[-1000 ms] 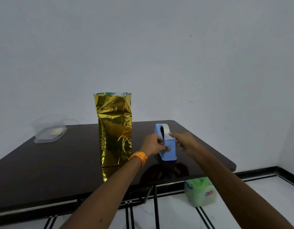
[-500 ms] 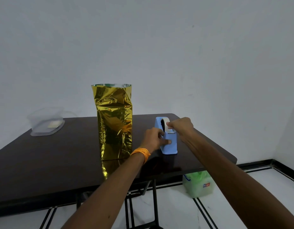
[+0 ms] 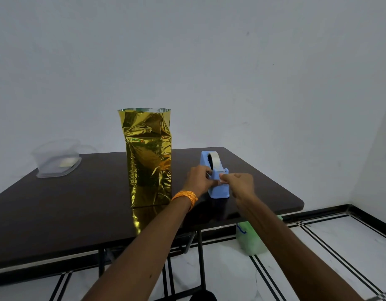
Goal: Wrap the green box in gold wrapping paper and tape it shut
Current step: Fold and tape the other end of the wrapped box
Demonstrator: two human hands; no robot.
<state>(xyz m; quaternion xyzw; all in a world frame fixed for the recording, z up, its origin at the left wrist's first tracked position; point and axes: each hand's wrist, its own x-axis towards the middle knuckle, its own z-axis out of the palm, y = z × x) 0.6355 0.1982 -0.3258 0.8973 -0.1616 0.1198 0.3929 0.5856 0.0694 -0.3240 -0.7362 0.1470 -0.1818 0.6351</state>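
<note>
A tall box wrapped in crinkled gold paper [image 3: 149, 161] stands upright on the dark table [image 3: 79, 205]; the paper's top end is open, with a green rim just visible inside. To its right sits a blue tape dispenser [image 3: 216, 170] with a clear tape roll. My left hand [image 3: 198, 181], with an orange band on the wrist, grips the dispenser's left side. My right hand [image 3: 240, 183] pinches a strip of tape at the dispenser's front cutter.
A clear plastic container [image 3: 57, 159] sits at the table's far left corner. A green plastic bag [image 3: 250, 237] lies on the tiled floor under the table's right edge. A white wall stands behind the table.
My right hand has come down from the top of the tape roll to the dispenser's front, pulling the tape end with it. The left hand has stayed on the dispenser.
</note>
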